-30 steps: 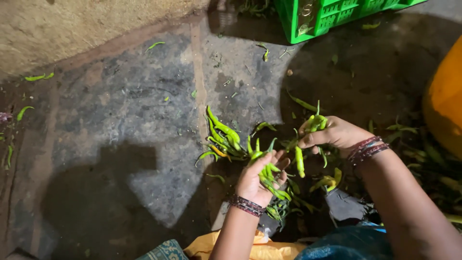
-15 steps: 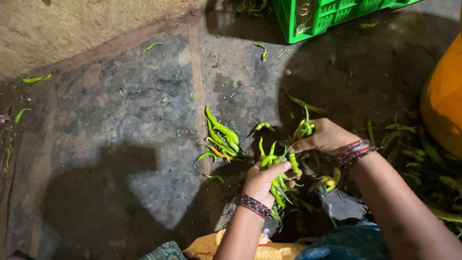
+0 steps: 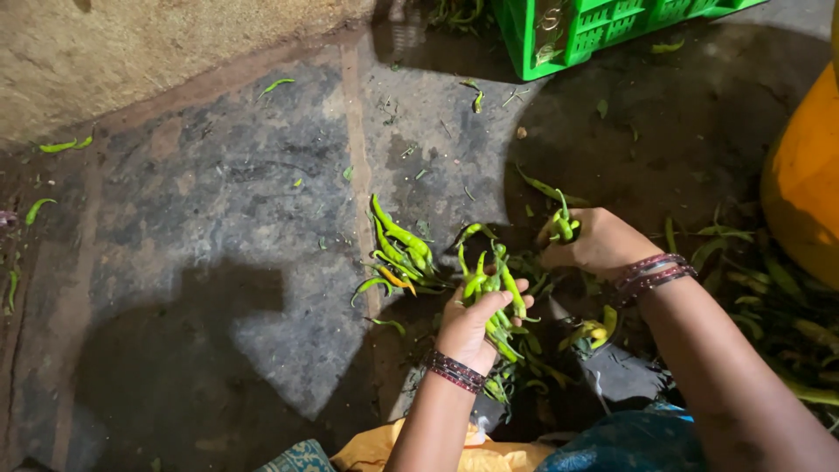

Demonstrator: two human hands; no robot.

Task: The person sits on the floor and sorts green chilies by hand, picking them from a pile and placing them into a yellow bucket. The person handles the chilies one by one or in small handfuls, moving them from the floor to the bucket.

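A bunch of green chillies [image 3: 491, 293] is clamped in the left hand [image 3: 472, 325], gathered by their stems, while the right hand [image 3: 594, 240] is closed on one chilli [image 3: 564, 225] above the heap

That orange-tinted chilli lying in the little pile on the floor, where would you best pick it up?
Probably at its thicker middle, coming from above. The orange-tinted chilli lies flat on the stone floor at the near edge of the pile of green chillies, with its thin curved ends harder to pinch.
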